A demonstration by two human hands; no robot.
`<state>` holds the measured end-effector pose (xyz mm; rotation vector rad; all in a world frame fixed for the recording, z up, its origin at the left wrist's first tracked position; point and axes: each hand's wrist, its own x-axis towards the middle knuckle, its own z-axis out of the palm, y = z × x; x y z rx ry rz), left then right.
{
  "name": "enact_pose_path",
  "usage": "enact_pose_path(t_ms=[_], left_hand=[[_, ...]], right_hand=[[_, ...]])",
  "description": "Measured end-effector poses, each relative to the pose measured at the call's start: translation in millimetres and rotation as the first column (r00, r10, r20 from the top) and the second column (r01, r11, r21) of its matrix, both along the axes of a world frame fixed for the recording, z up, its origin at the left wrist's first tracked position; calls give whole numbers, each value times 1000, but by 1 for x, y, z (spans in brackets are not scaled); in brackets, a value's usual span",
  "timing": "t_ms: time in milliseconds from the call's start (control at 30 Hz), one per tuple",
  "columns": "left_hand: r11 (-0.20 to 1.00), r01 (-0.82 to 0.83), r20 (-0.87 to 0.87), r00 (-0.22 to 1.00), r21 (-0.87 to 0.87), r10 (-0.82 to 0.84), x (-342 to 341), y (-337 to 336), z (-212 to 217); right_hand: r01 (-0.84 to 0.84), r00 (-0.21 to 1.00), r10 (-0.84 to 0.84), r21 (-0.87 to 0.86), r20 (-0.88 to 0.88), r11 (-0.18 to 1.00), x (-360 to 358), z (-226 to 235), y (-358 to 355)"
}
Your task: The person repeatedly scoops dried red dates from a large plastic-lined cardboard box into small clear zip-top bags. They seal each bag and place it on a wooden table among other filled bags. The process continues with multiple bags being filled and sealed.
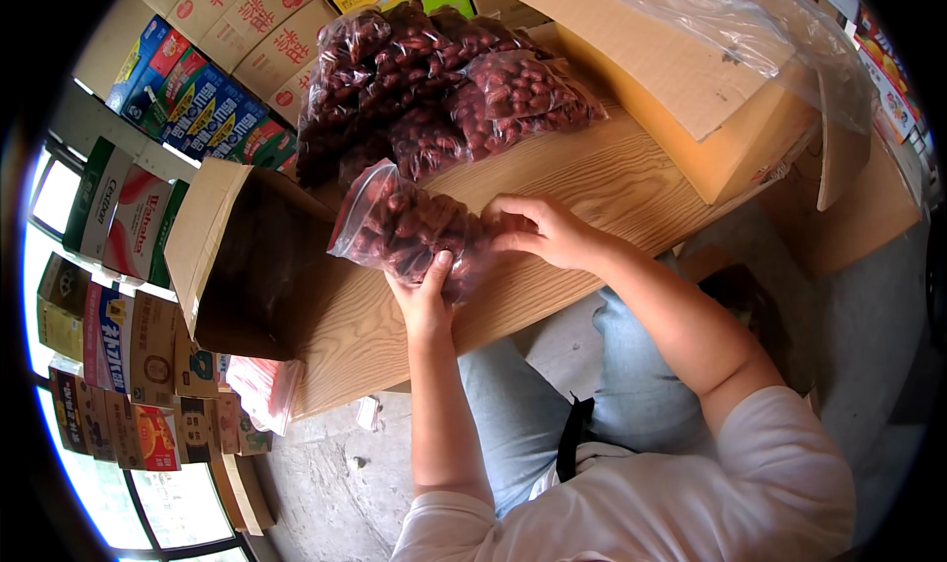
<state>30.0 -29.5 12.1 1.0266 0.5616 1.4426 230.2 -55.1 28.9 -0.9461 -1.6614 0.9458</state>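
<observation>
A clear zip bag of dark red dates is held tilted above the near part of the wooden table, its zip edge toward the left. My left hand is closed around the underside of this bag, thumb pressed on its near face. At the bag's right end, my right hand has its fingers curled and pinched against the plastic. Just where those fingertips meet the bag is partly hidden. Behind it lies a heap of similar filled bags of dates.
An open cardboard box stands on the table's left end, with a stack of flat zip bags near it. To the right is a large open carton with plastic film over its flap. Stacked cartons line the back.
</observation>
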Motion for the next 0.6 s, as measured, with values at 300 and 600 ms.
enact_pose_path(t_ms=[300, 600], left_hand=[[995, -87, 3, 996, 52, 87, -3, 5, -2], [998, -45, -36, 998, 51, 47, 0, 3, -3]], right_hand=[[136, 978, -156, 143, 135, 980, 0, -3, 1], [31, 998, -38, -161, -41, 986, -4, -7, 0]])
